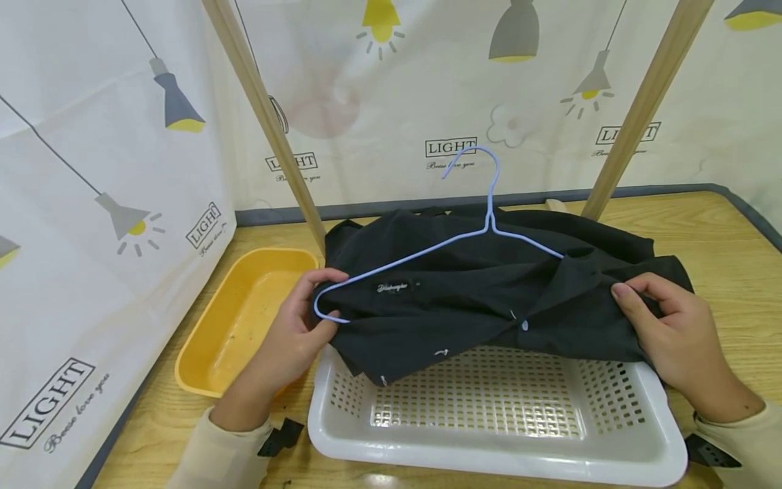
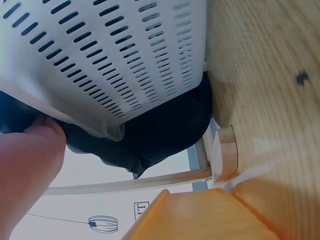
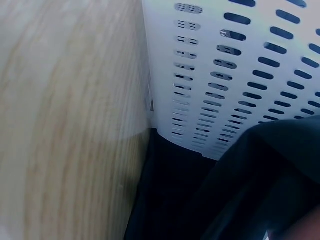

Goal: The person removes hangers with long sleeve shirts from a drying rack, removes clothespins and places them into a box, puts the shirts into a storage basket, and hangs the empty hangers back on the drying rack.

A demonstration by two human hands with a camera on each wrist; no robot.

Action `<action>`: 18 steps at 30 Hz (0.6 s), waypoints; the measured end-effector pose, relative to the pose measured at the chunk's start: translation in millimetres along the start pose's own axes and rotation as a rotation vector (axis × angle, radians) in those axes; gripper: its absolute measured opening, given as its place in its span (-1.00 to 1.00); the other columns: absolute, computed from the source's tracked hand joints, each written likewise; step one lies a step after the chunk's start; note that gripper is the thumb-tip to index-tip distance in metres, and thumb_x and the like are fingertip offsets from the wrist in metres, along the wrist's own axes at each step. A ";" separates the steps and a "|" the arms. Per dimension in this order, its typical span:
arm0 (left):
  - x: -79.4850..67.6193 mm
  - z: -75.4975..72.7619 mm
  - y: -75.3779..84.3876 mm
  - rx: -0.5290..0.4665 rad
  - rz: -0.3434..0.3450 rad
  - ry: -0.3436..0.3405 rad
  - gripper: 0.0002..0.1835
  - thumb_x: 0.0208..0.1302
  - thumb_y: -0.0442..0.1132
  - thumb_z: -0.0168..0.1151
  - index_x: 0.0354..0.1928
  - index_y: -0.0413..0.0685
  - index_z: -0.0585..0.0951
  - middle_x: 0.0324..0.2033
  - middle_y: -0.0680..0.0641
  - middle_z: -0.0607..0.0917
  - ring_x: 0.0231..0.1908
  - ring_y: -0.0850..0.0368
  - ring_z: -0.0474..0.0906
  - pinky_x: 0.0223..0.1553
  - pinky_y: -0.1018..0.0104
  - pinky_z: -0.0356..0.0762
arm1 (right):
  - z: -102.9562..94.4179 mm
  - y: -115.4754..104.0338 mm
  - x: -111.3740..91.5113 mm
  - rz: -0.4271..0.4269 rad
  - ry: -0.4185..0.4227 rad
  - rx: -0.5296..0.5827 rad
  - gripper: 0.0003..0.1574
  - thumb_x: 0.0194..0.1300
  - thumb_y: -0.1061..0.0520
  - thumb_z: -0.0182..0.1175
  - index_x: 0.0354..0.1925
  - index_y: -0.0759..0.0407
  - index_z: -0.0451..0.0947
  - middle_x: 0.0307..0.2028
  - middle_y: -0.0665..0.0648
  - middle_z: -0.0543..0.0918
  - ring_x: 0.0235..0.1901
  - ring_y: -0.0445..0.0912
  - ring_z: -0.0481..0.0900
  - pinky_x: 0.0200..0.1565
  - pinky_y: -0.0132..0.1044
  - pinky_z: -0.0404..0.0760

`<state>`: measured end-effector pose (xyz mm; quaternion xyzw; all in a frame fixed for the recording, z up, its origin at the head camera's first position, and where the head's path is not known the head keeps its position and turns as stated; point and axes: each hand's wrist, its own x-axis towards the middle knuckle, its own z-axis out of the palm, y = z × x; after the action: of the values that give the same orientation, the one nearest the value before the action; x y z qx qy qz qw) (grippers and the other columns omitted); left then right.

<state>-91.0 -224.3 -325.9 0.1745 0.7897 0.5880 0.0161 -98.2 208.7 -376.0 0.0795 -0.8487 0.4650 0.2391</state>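
The shirt [image 1: 452,288] spreads from the basket [image 1: 489,462] toward the desk's [image 1: 739,272] back edge; the left hand [image 1: 302,316] grips hanger [image 1: 489,221] and shirt, the right hand [image 1: 678,333] pinches shirt.

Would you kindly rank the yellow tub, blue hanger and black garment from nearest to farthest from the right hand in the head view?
1. Black garment: held in the right hand.
2. Blue hanger: left of that hand.
3. Yellow tub: farther left.
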 end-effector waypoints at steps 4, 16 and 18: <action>0.1 0.9 -0.2 0.039 -0.009 -0.011 -0.46 0.18 -0.47 0.09 0.17 0.12 0.32 -0.01 -0.03 0.44 -0.11 0.06 0.46 -0.05 0.43 0.50 | -0.3 0.4 -0.2 -0.006 -0.003 -0.014 -0.92 0.18 0.27 0.18 -0.45 0.17 0.53 -0.55 -0.21 0.46 -0.55 -0.37 0.35 -0.50 -0.56 0.29; -1.8 8.5 16.9 0.286 -0.076 0.055 -0.46 0.07 -0.28 0.31 0.08 0.30 0.38 -0.07 0.09 0.53 -0.15 0.20 0.46 -0.08 0.44 0.45 | -0.9 -1.6 -0.1 -0.117 0.029 -0.041 -0.92 0.14 0.30 0.20 -0.46 0.18 0.55 -0.52 -0.35 0.46 -0.54 -0.45 0.35 -0.45 -0.63 0.29; -2.8 10.5 25.1 0.309 -0.085 0.058 -0.46 0.06 -0.31 0.31 0.08 0.24 0.39 -0.07 0.07 0.54 -0.16 0.17 0.46 -0.09 0.43 0.46 | -1.1 -1.6 -0.2 -0.125 0.031 -0.041 -0.92 0.14 0.31 0.20 -0.46 0.18 0.55 -0.52 -0.36 0.46 -0.54 -0.46 0.35 -0.45 -0.64 0.29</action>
<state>-79.4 -209.2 -306.2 0.1241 0.8775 0.4631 -0.0090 -97.1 208.7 -374.4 0.1201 -0.8476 0.4328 0.2824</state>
